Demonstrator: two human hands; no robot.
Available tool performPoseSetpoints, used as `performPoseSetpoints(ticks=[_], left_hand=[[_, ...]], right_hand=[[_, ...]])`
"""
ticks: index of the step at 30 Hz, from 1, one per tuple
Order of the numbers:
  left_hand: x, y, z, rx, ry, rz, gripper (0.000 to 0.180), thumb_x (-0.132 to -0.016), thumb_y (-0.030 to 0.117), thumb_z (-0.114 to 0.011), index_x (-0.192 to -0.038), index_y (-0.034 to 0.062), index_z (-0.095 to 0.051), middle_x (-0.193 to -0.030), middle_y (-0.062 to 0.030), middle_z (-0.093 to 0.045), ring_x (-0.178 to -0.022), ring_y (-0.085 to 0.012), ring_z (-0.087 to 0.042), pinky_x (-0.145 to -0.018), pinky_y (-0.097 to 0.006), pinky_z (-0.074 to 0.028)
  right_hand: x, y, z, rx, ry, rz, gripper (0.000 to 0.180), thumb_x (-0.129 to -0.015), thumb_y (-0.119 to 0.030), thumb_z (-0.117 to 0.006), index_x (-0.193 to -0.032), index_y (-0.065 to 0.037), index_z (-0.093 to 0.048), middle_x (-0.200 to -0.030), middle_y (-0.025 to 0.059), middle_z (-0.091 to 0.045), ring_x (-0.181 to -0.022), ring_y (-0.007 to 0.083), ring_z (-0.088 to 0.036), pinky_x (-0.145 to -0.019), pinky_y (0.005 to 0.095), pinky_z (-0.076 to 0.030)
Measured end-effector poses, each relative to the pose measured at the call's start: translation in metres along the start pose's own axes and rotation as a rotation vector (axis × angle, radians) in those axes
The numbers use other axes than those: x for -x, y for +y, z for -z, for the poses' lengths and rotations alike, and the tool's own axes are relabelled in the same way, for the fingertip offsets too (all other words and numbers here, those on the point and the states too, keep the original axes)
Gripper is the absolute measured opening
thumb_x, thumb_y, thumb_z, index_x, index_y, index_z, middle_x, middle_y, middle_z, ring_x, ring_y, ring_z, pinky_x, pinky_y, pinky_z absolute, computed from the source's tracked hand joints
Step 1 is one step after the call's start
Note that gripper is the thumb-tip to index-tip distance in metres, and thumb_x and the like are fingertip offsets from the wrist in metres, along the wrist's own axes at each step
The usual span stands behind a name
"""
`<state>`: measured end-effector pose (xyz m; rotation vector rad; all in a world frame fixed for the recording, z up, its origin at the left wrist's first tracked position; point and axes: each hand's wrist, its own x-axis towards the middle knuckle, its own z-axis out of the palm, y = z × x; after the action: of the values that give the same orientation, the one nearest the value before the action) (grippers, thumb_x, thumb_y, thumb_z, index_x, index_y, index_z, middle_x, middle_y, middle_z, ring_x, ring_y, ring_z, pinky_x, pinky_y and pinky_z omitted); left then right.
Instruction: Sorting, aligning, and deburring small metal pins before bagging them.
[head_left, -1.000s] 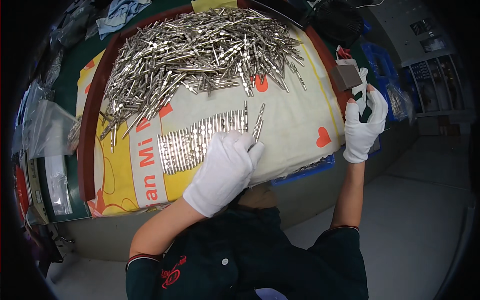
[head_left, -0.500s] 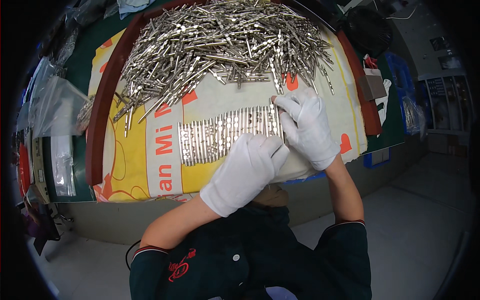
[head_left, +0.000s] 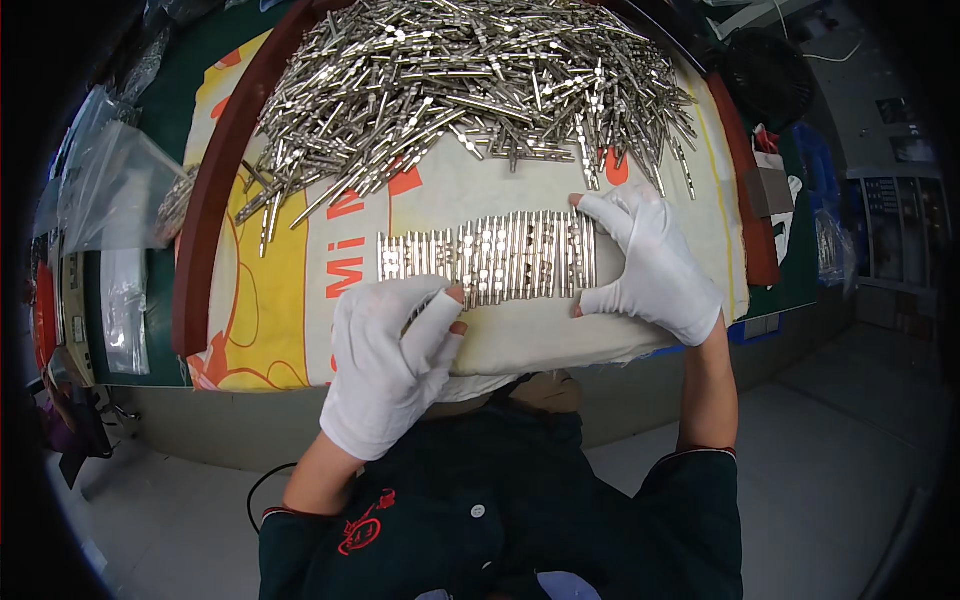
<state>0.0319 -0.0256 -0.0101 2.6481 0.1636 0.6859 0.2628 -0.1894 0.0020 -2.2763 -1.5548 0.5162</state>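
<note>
A row of slim metal rods with stepped, knobbed sections lies side by side on the printed cloth. My left hand, in a white glove with bare fingertips, is at the row's near left edge. Its fingers are partly bent and apart, and hide the lower left ends. At the right end, my gloved right hand spreads wide, with a finger by the far ends and the thumb by the near ends. No rod shows lifted in either hand. Beyond the row is a large loose pile of similar rods.
Dark red wooden rails border the cloth on the left, right and far sides. Clear plastic bags lie on the green table at left. A white cloth and a black fan-like object are beyond the right rail.
My left hand has moved left from the row's right part to its left part, its fingers loosening. My right hand has opened wider at the right end. The view has shifted slightly.
</note>
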Motion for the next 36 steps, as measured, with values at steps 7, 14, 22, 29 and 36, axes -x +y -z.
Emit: performPoseSetpoints(ticks=[7, 14, 22, 29, 36], left_hand=[[0.01, -0.013, 0.011, -0.083, 0.039, 0.069, 0.044, -0.068, 0.0, -0.074, -0.109, 0.0077, -0.06, -0.105, -0.0053, -0.06, -0.09, -0.0253, -0.057, -0.076, -0.038, -0.044], [0.005, -0.011, 0.022, -0.1, -0.44, -0.07, 0.065, -0.085, 0.044, -0.06, -0.136, 0.0069, -0.047, -0.141, -0.0154, -0.046, -0.132, -0.0353, -0.042, -0.111, -0.049, -0.028], [0.004, -0.012, 0.009, 0.027, -0.549, -0.012, 0.082, -0.078, 0.057, -0.061, -0.138, 0.0035, -0.044, -0.146, -0.0169, -0.04, -0.136, -0.0342, -0.037, -0.113, -0.047, -0.024], [0.015, -0.019, 0.019, -0.031, -0.469, 0.021, 0.085, -0.073, 0.05, -0.067, -0.136, -0.0022, -0.046, -0.143, -0.0183, -0.042, -0.136, -0.0341, -0.035, -0.113, -0.046, -0.026], [0.022, -0.023, 0.03, -0.091, -0.491, 0.08, 0.089, -0.075, 0.052, -0.065, -0.141, -0.001, -0.04, -0.147, -0.0187, -0.038, -0.139, -0.035, -0.033, -0.114, -0.047, -0.024]], right_hand=[[0.006, 0.0, -0.011, 0.064, 0.136, 0.099, 0.091, -0.05, -0.039, -0.089, -0.128, -0.006, -0.056, -0.112, 0.0119, -0.054, -0.105, 0.03, -0.048, -0.095, 0.0412, -0.038], [0.021, -0.034, -0.025, 0.213, 0.174, 0.268, 0.089, -0.076, -0.056, -0.066, -0.137, 0.003, -0.04, -0.139, 0.0227, -0.041, -0.13, 0.0417, -0.038, -0.105, 0.051, -0.034], [0.011, -0.048, -0.044, 0.206, -0.033, 0.334, 0.097, -0.081, -0.071, -0.046, -0.138, 0.007, -0.037, -0.147, 0.0251, -0.032, -0.138, 0.041, -0.028, -0.114, 0.0487, -0.022], [-0.007, -0.064, -0.048, 0.149, -0.071, 0.392, 0.094, -0.081, -0.067, -0.05, -0.135, 0.009, -0.04, -0.146, 0.0256, -0.033, -0.138, 0.0397, -0.029, -0.115, 0.0477, -0.023], [-0.01, -0.069, -0.052, 0.073, -0.071, 0.423, 0.088, -0.085, -0.065, -0.047, -0.137, 0.006, -0.038, -0.148, 0.0248, -0.031, -0.139, 0.0406, -0.027, -0.114, 0.0488, -0.022]])
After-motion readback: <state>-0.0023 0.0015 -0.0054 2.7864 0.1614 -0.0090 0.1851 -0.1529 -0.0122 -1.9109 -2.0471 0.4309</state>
